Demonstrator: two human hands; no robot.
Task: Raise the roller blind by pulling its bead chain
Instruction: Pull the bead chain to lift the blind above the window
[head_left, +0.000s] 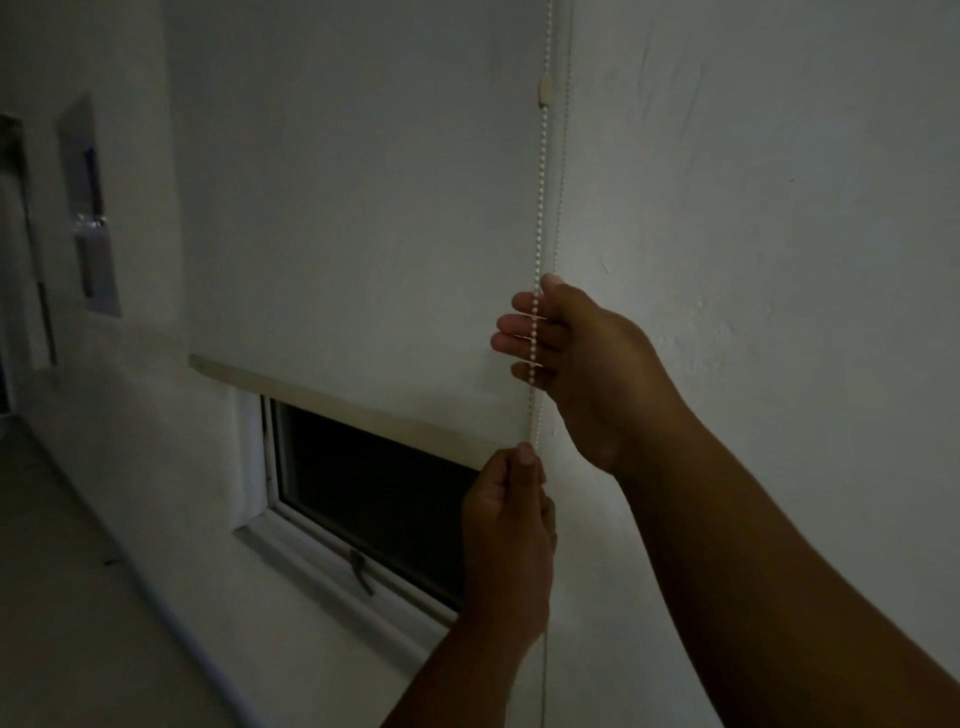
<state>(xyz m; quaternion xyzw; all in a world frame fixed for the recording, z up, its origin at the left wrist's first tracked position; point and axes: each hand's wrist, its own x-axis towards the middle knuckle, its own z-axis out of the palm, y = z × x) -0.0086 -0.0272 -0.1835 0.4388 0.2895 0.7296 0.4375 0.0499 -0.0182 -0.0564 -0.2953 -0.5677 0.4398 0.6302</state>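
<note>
A white roller blind (363, 208) covers most of a window, its bottom bar (332, 397) slanting across the view with dark glass (374, 493) showing below. A white bead chain (540, 197) hangs down the blind's right edge, with a small connector (544, 92) high up. My right hand (566, 358) is around the chain, fingers loosely curled, the beads running across the fingertips. Lower down, my left hand (506, 525) pinches the same chain between thumb and fingers, and the chain runs on below it.
A white wall (779, 208) stands right of the blind. The white window frame (311, 545) has a dark handle (361, 569) at its lower edge. The floor (62, 597) lies at the lower left, and recessed panels (88, 208) sit in the left wall. The room is dim.
</note>
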